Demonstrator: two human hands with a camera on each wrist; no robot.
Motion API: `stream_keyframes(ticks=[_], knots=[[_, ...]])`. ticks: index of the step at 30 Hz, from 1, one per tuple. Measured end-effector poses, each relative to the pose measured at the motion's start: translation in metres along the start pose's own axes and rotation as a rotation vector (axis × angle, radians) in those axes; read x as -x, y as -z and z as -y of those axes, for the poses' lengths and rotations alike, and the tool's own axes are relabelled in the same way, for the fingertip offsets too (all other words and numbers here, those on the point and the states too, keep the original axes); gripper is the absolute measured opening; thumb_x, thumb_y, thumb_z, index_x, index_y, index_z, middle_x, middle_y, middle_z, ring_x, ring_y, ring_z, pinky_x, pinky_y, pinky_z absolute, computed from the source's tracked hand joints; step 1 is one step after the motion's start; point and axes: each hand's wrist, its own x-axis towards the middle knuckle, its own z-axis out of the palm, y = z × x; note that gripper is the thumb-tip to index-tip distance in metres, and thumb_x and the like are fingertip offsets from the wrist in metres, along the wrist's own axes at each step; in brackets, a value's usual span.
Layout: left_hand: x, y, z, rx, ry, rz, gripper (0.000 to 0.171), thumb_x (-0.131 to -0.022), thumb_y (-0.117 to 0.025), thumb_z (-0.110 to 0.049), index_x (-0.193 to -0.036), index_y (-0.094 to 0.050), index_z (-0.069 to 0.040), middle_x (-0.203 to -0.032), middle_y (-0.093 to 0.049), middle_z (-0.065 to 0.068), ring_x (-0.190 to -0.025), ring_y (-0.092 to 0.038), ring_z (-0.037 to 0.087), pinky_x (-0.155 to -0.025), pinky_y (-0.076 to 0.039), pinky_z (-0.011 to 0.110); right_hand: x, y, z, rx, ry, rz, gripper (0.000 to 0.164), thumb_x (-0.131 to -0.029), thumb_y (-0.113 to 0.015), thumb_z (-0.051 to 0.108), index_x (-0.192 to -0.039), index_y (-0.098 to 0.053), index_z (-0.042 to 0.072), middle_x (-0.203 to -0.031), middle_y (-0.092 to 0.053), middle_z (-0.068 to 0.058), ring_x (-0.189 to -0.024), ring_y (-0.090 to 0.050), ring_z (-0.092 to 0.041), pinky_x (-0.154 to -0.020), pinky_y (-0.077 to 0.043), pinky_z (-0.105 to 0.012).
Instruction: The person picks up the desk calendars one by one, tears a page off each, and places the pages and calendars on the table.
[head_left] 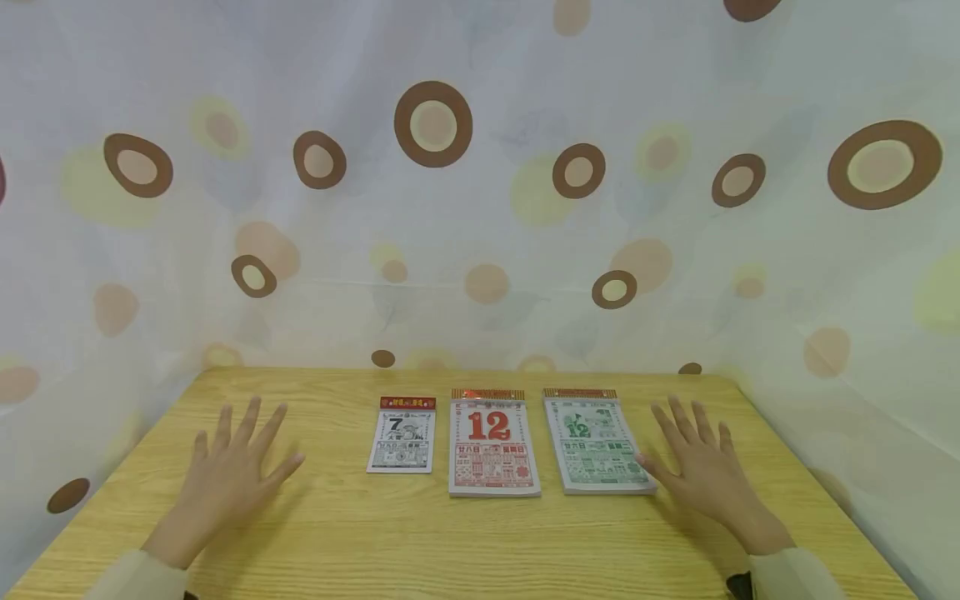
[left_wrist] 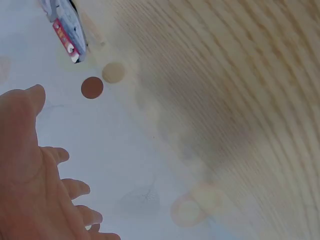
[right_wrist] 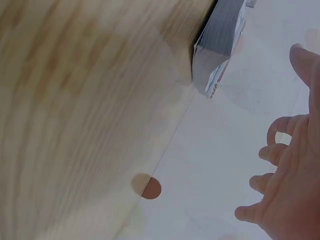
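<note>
Three tear-off calendars lie in a row on the wooden table. The smallest, on the left, is a black-printed calendar [head_left: 402,437] showing a 7 under a red header. In the middle lies a red-printed calendar [head_left: 492,446] with a large 12. A green-printed calendar [head_left: 597,443], also with a 12, is the rightmost. My left hand [head_left: 228,479], fingers spread, is over the table left of the black-printed calendar and holds nothing. My right hand [head_left: 701,471] is likewise spread and holds nothing; its thumb tip overlaps the green-printed calendar's right edge in the head view.
The light wooden table [head_left: 420,542] ends at a pale curtain [head_left: 480,208] with brown and beige circles, which stands behind it and along both sides. In the right wrist view, a calendar's thick page block [right_wrist: 220,45] appears near the top.
</note>
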Motion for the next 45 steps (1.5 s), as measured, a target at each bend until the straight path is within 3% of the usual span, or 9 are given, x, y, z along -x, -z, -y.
stream_keyframes(ticks=[11,22,33,40,45], knots=[[-0.009,-0.002,-0.008,-0.059,-0.062,-0.04,0.073,-0.088,-0.041,-0.06,-0.145,-0.026,-0.016,-0.146,-0.024,0.026,-0.128,-0.018,0.057,-0.096,-0.022,0.073,-0.02,-0.008,0.025,0.028,0.083,-0.002,0.074,-0.086,-0.054,0.048,-0.143,-0.028,0.009,-0.148,-0.025,-0.02,-0.134,-0.017,-0.047,-0.099,-0.017,-0.073],[-0.022,-0.018,-0.02,-0.078,-0.141,-0.103,0.067,-0.088,-0.049,-0.053,-0.14,-0.036,-0.014,-0.141,-0.036,0.022,-0.125,-0.033,0.05,-0.094,-0.035,0.064,-0.043,-0.018,0.057,0.105,0.216,-0.067,0.068,-0.084,-0.062,0.042,-0.136,-0.041,0.004,-0.138,-0.042,-0.018,-0.126,-0.037,-0.041,-0.098,-0.033,-0.062],[-0.033,-0.027,-0.043,-0.063,-0.198,-0.105,0.059,-0.086,-0.057,-0.043,-0.135,-0.044,-0.012,-0.134,-0.047,0.02,-0.119,-0.045,0.043,-0.09,-0.041,0.06,-0.065,-0.029,0.094,0.062,0.327,-0.095,0.059,-0.083,-0.064,0.039,-0.129,-0.048,0.005,-0.128,-0.053,-0.015,-0.117,-0.048,-0.036,-0.096,-0.038,-0.057],[-0.041,-0.034,-0.054,-0.071,-0.249,-0.121,0.057,-0.085,-0.06,-0.041,-0.132,-0.047,-0.011,-0.128,-0.052,0.018,-0.115,-0.049,0.039,-0.087,-0.045,0.056,-0.079,-0.038,0.114,0.108,0.35,-0.034,0.056,-0.085,-0.061,0.041,-0.129,-0.048,0.009,-0.127,-0.055,-0.01,-0.117,-0.049,-0.032,-0.097,-0.039,-0.052],[-0.048,-0.036,-0.061,-0.063,-0.284,-0.149,0.055,-0.084,-0.062,-0.04,-0.129,-0.05,-0.01,-0.124,-0.056,0.016,-0.112,-0.052,0.036,-0.086,-0.047,0.053,-0.089,-0.039,0.127,0.089,0.342,0.02,0.056,-0.086,-0.059,0.043,-0.129,-0.049,0.009,-0.125,-0.056,-0.011,-0.116,-0.05,-0.035,-0.099,-0.037,-0.056]])
